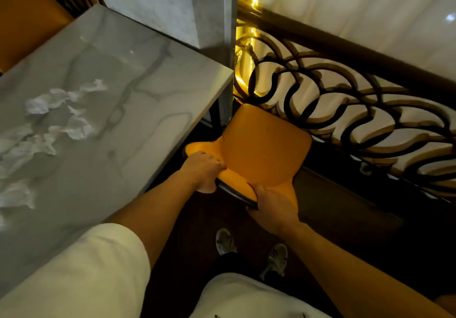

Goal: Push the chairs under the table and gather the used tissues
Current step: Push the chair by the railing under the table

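A yellow padded chair (259, 145) stands at the right-hand end of the marble table (138, 110), its seat partly beneath the tabletop edge. My left hand (203, 169) grips the left part of the chair's backrest rim. My right hand (274, 206) holds the rim's right part, thumb on the yellow padding. Several crumpled white tissues (59, 118) lie scattered on the table's left half. A second yellow chair (24, 21) shows at the far left corner behind the table.
A marble pillar (187, 9) rises just behind the table's far corner. An ornate metal railing (345, 110) with a lit strip runs along the right, close to the chair. My feet (251, 251) stand on dark floor.
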A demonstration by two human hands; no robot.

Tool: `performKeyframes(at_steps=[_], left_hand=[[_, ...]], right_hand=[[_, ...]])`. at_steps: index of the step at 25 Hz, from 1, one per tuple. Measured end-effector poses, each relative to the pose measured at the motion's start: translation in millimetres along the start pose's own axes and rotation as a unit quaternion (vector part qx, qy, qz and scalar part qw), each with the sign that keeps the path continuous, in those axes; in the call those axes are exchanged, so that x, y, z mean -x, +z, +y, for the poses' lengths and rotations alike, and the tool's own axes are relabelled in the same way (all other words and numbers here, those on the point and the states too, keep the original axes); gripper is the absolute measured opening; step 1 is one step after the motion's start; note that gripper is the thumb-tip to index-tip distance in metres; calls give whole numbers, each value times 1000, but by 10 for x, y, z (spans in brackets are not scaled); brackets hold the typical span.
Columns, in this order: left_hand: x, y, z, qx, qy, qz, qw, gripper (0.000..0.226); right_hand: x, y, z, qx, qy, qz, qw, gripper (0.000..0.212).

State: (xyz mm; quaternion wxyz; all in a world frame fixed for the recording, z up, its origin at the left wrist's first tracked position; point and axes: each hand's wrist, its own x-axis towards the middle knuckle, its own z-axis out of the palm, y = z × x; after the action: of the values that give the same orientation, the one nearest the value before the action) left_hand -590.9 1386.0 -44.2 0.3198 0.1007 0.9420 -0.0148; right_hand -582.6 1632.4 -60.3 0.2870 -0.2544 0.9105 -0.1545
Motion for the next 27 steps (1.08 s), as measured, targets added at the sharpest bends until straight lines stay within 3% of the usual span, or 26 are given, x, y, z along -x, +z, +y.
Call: performKeyframes(at_steps=[9,19,27], left_hand=[[455,185,796,56,-120,-14,991,74],[905,553,1848,160,-274,0,948,74],[1079,819,2034,191,-301,23,934,72]], right_hand=[[392,-2,441,8,-110,-61,992,76],[701,-78,953,106,-264,-103,953,73],[685,-15,936,152,-296,-127,934,76]])
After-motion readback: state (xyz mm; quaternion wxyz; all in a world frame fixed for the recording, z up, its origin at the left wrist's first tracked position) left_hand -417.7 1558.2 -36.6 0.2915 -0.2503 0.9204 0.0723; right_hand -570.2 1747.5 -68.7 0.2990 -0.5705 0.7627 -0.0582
